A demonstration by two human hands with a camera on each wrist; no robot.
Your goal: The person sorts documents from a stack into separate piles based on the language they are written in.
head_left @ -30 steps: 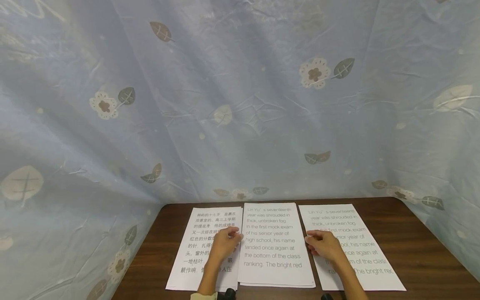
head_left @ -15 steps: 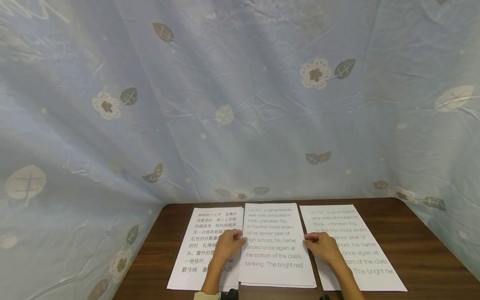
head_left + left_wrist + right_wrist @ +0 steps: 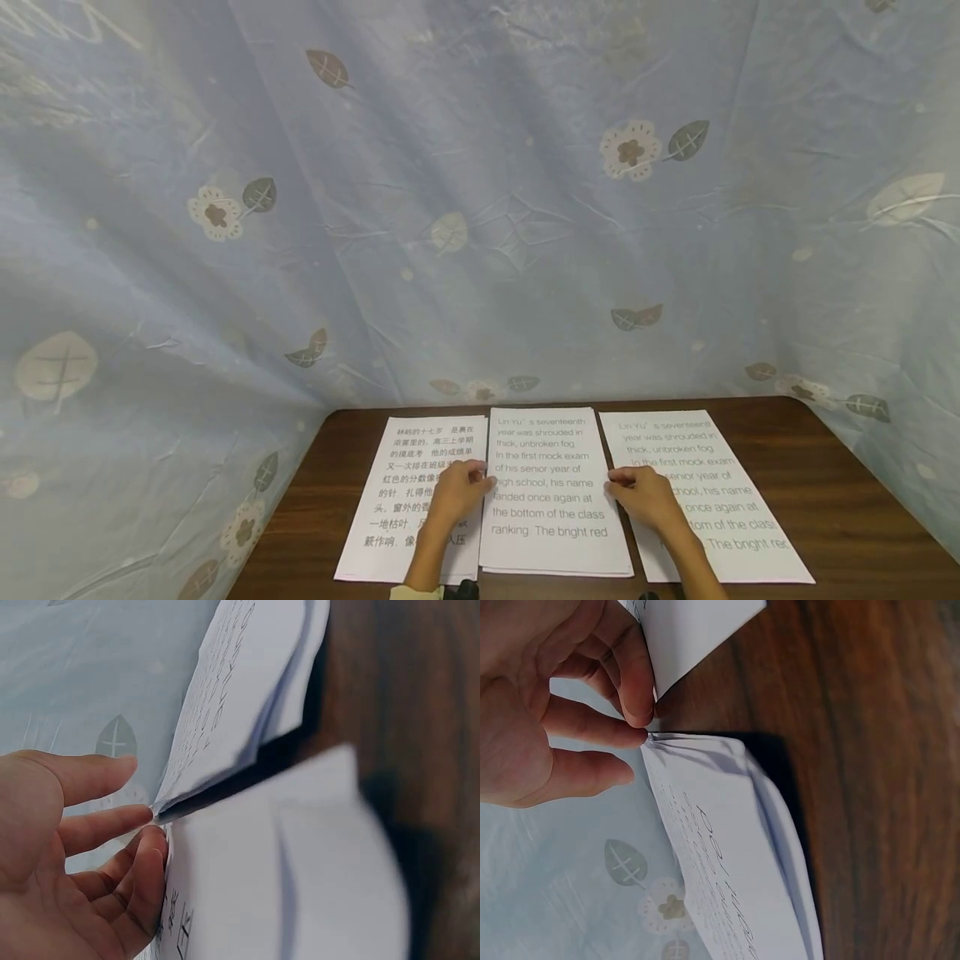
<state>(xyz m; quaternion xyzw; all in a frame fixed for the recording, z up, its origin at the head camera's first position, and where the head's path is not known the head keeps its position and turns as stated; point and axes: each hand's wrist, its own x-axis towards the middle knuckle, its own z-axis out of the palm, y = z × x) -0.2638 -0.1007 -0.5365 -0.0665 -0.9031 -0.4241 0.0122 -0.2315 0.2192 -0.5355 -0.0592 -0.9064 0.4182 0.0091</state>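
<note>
- left hand (image 3: 453,496): fingers loose, gripping nothing, a fingertip at the middle pile (image 3: 551,492)'s left edge; crept inward this past second.
- right hand (image 3: 651,493): thumb apart, holding nothing, a fingertip at the opposite edge; eased in slightly.
- middle pile: on table (image 3: 832,492), barely shifted, now bracketed both sides.
- beyond: flowered cloth (image 3: 525,283).
</note>
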